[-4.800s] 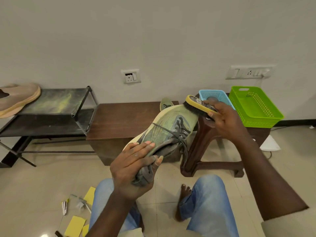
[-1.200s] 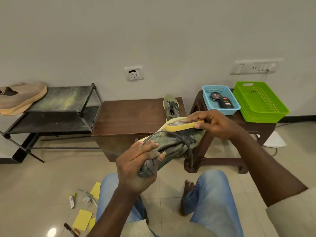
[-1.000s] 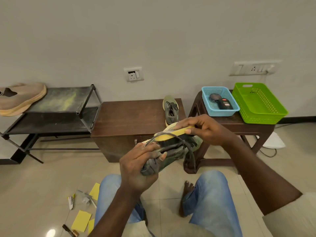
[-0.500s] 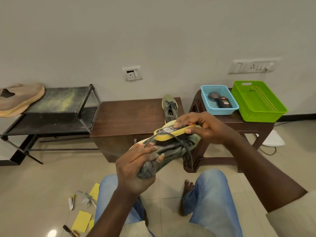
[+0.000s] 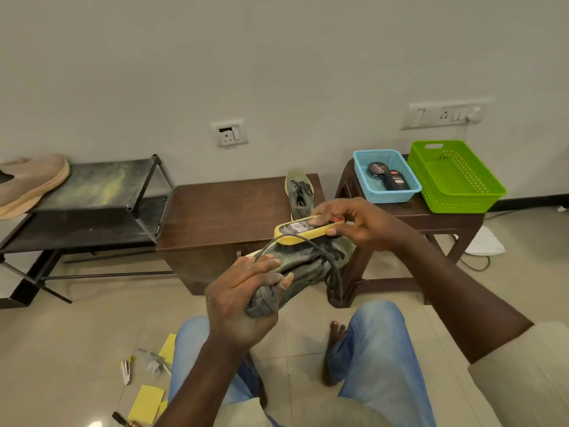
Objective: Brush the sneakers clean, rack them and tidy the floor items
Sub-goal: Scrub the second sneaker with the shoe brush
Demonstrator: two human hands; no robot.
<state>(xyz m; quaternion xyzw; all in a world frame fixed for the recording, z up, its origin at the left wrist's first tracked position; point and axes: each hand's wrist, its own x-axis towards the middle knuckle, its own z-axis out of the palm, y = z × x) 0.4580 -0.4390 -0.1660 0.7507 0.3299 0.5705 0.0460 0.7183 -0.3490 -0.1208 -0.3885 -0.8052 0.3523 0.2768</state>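
My left hand grips the heel end of a grey-green sneaker held above my knees, its laces hanging loose. My right hand holds a yellow-backed brush flat on the sneaker's upper, bristles down. The second grey-green sneaker lies on the brown low table. A black metal shoe rack stands at the left with a tan shoe on its top shelf. Yellow paper pieces, a small stapler and other bits lie on the floor at lower left.
A brown stool at the right carries a blue basket holding a polish tin and a bottle, and a green basket. A white object and cable lie on the floor behind it. My knees in jeans fill the bottom centre.
The brush has gone from the sneaker's toe down onto its upper and has been stroking back and forth there. My left hand keeps the same grip on the heel.
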